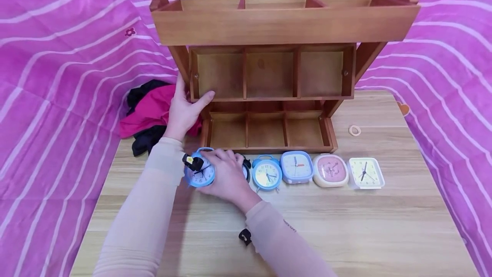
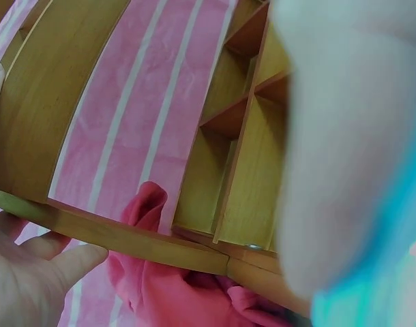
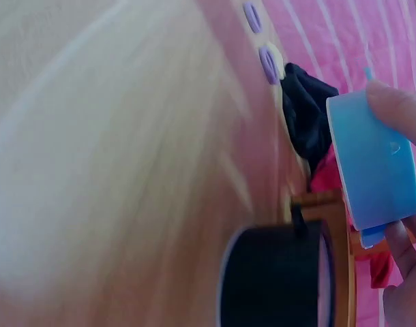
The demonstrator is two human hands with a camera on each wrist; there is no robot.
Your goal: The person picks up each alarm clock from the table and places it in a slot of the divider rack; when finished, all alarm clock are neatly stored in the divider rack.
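Note:
My left hand grips the left side of a brown three-tier wooden shelf, its thumb in front of the middle tier. In the left wrist view, its fingers lie against a wooden side post. My right hand holds a round blue alarm clock at the left end of a row of clocks. Seen from the right wrist, the clock's blue casing sits between thumb and fingers. Beside it stands a black alarm clock, mostly hidden by my right hand.
Rightward along the shelf's foot stand another blue alarm clock, a blue square clock, a pink-faced clock and a white square clock. A small ring lies behind them. Pink and black cloth is heaped at left.

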